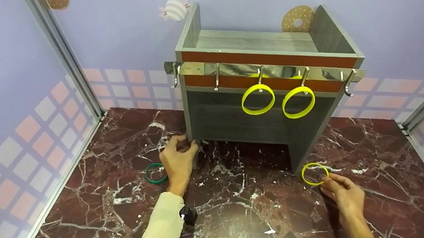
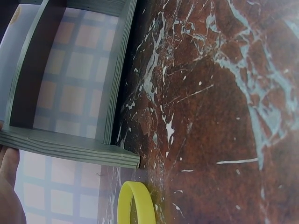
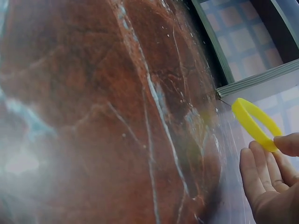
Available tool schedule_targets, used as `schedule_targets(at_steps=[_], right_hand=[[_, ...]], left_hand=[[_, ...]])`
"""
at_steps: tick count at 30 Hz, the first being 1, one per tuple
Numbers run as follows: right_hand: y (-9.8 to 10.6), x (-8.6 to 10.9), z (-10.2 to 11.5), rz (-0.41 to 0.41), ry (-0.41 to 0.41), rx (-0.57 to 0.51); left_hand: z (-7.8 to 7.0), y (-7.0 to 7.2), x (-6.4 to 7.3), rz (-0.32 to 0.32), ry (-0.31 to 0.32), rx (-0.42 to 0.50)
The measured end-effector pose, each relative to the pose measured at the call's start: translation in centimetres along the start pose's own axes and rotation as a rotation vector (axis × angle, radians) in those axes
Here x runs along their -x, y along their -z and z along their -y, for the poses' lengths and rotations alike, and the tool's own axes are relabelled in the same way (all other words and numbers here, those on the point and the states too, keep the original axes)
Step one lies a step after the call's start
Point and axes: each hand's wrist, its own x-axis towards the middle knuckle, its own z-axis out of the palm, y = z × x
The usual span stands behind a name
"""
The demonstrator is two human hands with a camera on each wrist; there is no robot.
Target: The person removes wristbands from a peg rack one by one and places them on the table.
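Note:
My left hand [image 1: 178, 161] holds the front edge of the left side panel of a grey wooden shelf [image 1: 192, 112]; in the left wrist view, fingers [image 2: 8, 167] show at that panel. On the marble-patterned surface beside this hand lies a ring [image 1: 155, 173], green in the head view and yellow in the left wrist view. Low by the shelf's right panel, my right hand [image 1: 345, 194] pinches a yellow ring [image 1: 315, 174] between thumb and fingers. Two more yellow rings hang from hooks on the shelf's front, a left one [image 1: 258, 99] and a right one [image 1: 298, 102].
A metal hook rail [image 1: 235, 68] with several hooks runs across the shelf's front over brown strips. The shelf stands on a dark red marble-patterned surface [image 1: 230, 228]. Behind it rises a purple patterned wall [image 1: 126, 21], with metal-framed side panels to left and right.

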Motion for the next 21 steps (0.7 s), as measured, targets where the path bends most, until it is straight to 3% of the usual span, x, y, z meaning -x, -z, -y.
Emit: schedule_targets(at_steps=[13,21], right_hand=[[0.26,0.21,-0.54,0.049,-0.028,0.058],[0.32,0.20,-0.51,0.059,-0.001,0.135]], left_hand=[[0.16,0.01,0.11,0.007,-0.017,0.022],[0.28,-0.05,0.02,-0.006,-0.030,0.023]])
